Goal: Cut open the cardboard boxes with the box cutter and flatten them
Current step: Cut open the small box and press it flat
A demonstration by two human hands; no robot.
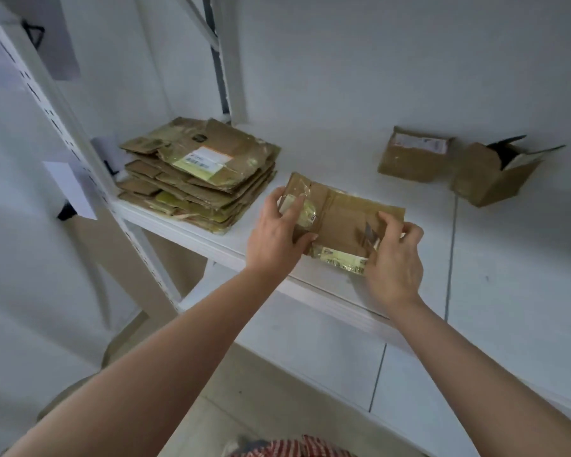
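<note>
On the white shelf: flattened box (343, 222) lies near the front edge of the shelf (327, 153), between both hands.
Left hand: left hand (277, 232) grips the box's left end, thumb curled under the near edge, fingers over the top by a taped label.
Right hand: right hand (396, 255) holds the box's right near corner, fingers curled round it; a grey blade (371, 233) juts up just beside its fingertips, handle hidden, so whether this grip also holds the box cutter cannot be told.
Stack: pile of flattened boxes (201, 173) sits at the shelf's left end, well apart from the held box, a label on top.
Back right: closed small box (412, 156) touches an open box (495, 173) tipped on its side, flaps spread.
Frame: white perforated upright (80, 133) stands at the left.
</note>
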